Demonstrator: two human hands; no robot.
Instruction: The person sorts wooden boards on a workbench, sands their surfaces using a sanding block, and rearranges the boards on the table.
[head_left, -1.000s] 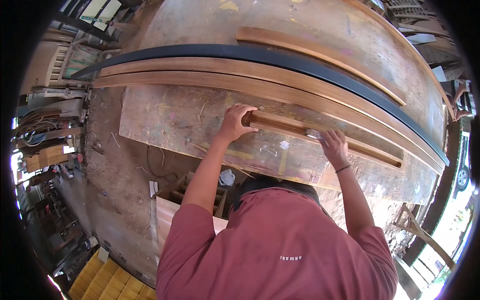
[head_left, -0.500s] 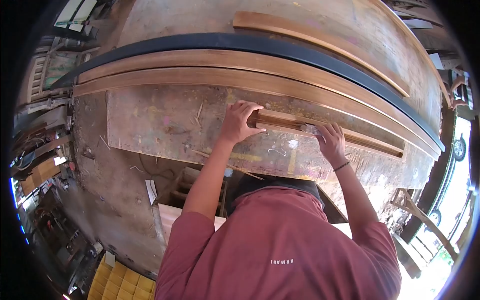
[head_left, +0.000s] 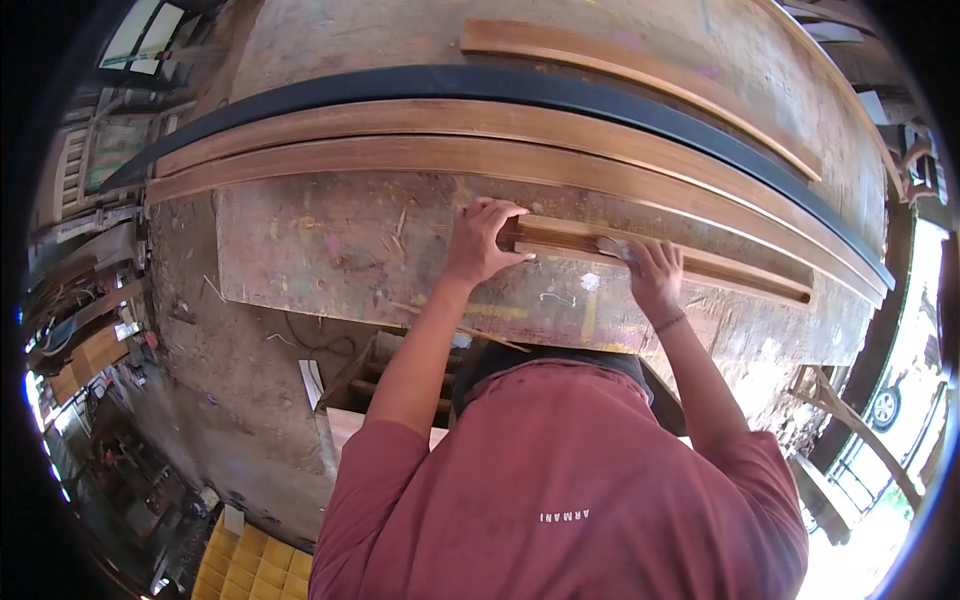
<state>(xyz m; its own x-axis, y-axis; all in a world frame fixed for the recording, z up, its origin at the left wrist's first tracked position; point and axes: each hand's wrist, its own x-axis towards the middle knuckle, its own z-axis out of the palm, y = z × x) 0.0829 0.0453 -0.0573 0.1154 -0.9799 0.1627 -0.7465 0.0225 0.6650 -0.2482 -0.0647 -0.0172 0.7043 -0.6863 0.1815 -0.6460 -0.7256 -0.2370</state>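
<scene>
A short wooden strip (head_left: 745, 278) with a long groove along its top lies on the worktable near its front edge. My left hand (head_left: 483, 243) grips its left end, thumb in front and fingers behind. Near the middle of the strip, my right hand (head_left: 657, 275) pinches a small pale, flat piece (head_left: 614, 247) whose far edge rests at the groove. Its exact kind cannot be made out. Just behind the strip, two long wooden mouldings (head_left: 400, 155) run side by side across the table.
A long dark blue bar (head_left: 420, 80) lies behind the mouldings, with another wooden strip (head_left: 640, 85) farther back. Wood slivers and paint stains mark the worktable (head_left: 330, 255). A wooden box (head_left: 375, 365) is below its front edge. A yellow crate (head_left: 250, 565) stands at lower left.
My right hand has shifted slightly left along the grooved strip with the pale piece. My left hand keeps its grip on the left end. The view has moved slightly.
</scene>
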